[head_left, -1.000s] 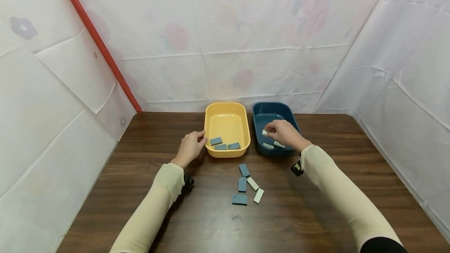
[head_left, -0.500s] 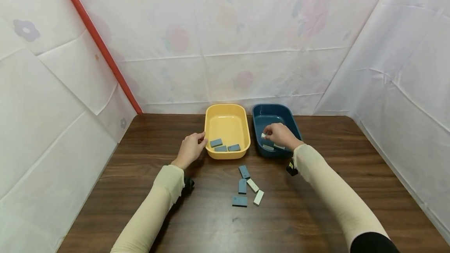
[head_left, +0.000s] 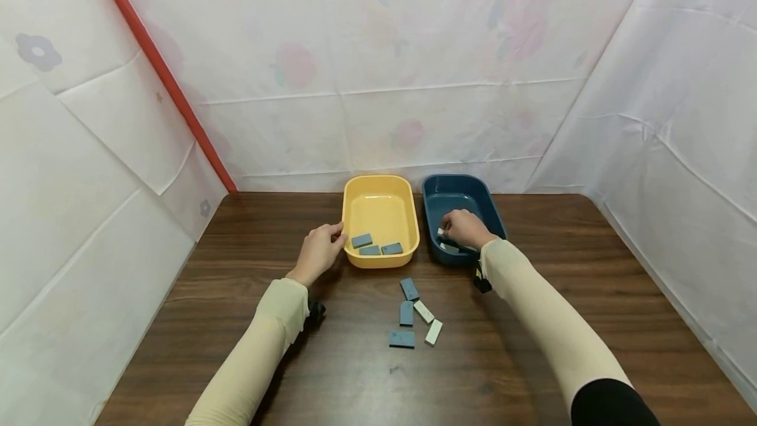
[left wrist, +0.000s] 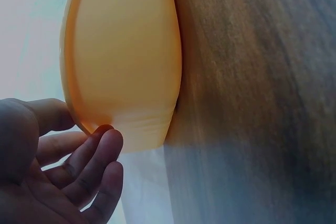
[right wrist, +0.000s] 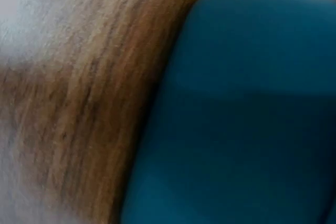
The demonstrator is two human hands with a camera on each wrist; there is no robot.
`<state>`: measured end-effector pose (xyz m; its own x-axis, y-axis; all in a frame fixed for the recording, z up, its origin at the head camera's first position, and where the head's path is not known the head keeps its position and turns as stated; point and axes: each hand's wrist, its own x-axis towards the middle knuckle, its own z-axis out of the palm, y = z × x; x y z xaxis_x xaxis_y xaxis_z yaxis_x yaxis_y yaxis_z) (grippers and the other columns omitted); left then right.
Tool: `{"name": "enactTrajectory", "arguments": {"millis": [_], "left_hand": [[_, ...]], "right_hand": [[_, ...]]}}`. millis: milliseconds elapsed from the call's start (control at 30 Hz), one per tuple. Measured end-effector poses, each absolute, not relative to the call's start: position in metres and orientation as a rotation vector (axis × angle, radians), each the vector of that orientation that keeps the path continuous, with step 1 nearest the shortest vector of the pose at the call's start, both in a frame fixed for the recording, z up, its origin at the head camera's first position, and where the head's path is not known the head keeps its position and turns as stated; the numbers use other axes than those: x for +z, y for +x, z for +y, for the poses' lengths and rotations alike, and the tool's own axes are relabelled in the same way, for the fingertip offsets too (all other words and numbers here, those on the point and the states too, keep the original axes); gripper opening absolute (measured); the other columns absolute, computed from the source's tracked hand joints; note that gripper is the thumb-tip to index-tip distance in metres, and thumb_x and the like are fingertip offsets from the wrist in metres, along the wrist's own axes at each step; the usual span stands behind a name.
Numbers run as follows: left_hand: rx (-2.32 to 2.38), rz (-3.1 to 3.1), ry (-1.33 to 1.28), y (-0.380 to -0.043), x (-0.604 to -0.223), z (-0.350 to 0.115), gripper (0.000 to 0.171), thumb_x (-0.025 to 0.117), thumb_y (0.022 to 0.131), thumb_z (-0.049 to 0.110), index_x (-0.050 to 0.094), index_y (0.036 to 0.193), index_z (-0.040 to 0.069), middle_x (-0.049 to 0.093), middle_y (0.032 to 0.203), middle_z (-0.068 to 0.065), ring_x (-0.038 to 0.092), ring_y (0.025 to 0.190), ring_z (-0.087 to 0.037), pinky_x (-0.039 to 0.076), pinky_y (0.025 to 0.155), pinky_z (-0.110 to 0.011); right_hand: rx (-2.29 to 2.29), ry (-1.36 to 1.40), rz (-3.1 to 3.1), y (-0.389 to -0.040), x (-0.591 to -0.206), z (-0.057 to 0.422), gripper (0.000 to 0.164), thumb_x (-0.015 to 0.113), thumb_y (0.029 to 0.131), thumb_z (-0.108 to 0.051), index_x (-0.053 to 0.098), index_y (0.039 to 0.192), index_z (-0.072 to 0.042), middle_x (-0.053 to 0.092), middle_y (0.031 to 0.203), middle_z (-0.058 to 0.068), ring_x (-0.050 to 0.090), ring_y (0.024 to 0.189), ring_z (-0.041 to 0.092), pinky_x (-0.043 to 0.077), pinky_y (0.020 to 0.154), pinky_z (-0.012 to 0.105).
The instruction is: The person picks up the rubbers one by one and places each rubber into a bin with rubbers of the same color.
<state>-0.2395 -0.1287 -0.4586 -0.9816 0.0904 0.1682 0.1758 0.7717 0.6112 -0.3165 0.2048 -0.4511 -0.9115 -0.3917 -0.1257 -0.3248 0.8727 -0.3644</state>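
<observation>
My left hand [head_left: 318, 252] is at the left side of the yellow bin [head_left: 349, 196], pinching its rim between thumb and fingers, as the left wrist view shows. Several flat blue-grey blocks [head_left: 392, 249] lie in that bin's near end. Inside the blue bin [head_left: 493, 212], my right hand [head_left: 467, 229] pinches a small white block [head_left: 441, 232] low over the floor. Another white block [head_left: 449, 248] lies below it, and the hand hides part of the bin. The right wrist view has only the blue bin's outer wall [right wrist: 236, 66] and no fingers.
On the wooden table [head_left: 284, 373], in front of the bins, lie loose blue-grey blocks [head_left: 402, 339] and two white blocks [head_left: 434, 332]. Both bins stand side by side near the back edge, close to a white sheet wall [head_left: 266, 137]. More sheeting [head_left: 680, 215] borders the right.
My right hand has moved slightly left and lower inside the blue bin with the white block still between its fingers. The left hand stays at the yellow bin's rim.
</observation>
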Motion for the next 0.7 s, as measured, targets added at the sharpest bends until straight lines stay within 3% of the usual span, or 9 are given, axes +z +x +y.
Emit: {"name": "enactTrajectory", "arguments": {"millis": [700], "left_hand": [[-0.984, -2.829, -0.207, -0.24, -0.458, -0.128, 0.041, 0.06, 0.097, 0.021, 0.058, 0.134, 0.002, 0.069, 0.105, -0.014, 0.064, 0.084, -0.022, 0.051, 0.07, -0.034]], "right_hand": [[-0.474, -0.474, 2.833, -0.317, -0.462, 0.204, 0.021, 0.065, 0.091, -0.014, 0.074, 0.108, -0.006, 0.073, 0.106, 0.012, 0.068, 0.093, 0.024, 0.056, 0.079, 0.039]]}}
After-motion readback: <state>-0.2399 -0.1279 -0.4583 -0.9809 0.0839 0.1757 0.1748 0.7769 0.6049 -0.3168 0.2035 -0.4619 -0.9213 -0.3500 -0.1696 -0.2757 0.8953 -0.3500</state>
